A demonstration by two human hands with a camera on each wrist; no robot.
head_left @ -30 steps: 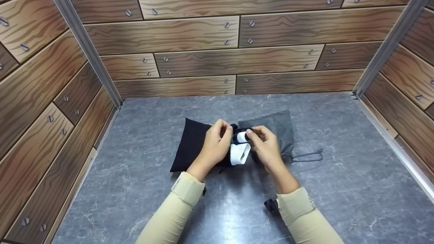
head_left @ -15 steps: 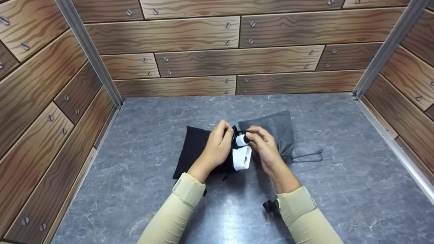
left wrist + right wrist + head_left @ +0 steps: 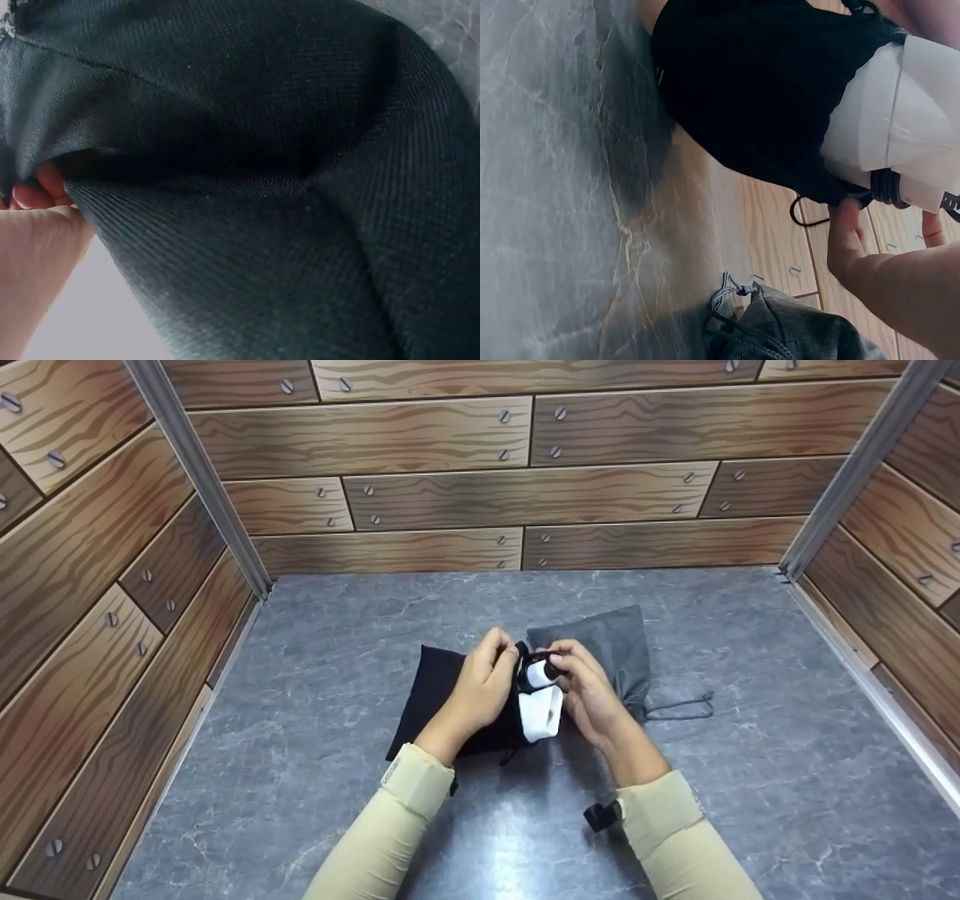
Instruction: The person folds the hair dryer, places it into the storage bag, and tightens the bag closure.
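A black drawstring pouch [image 3: 427, 690] lies on its side with its mouth facing right. My left hand [image 3: 484, 679] grips the pouch's upper edge at the mouth; folds of black fabric [image 3: 247, 247] fill most of the left wrist view. Out of the mouth juts a white plastic appliance [image 3: 538, 716] with a squared, hollow end. Beside it is a black cord [image 3: 885, 186], coiled round a smaller white piece [image 3: 538, 673]. My right hand [image 3: 596, 697] pinches the cord bundle, one finger right at the pouch's rim. The rest of the appliance is hidden inside the pouch.
A grey drawstring pouch [image 3: 619, 649] lies flat behind my right hand, its cord loop [image 3: 686, 706] trailing to the right. The grey marbled tabletop [image 3: 300, 675] is bounded by wood-patterned panels [image 3: 435, 499] at the back and both sides.
The black pouch and the white appliance have shifted slightly right and toward me. My right fingers have moved a little along the cord bundle. The grey pouch stays put.
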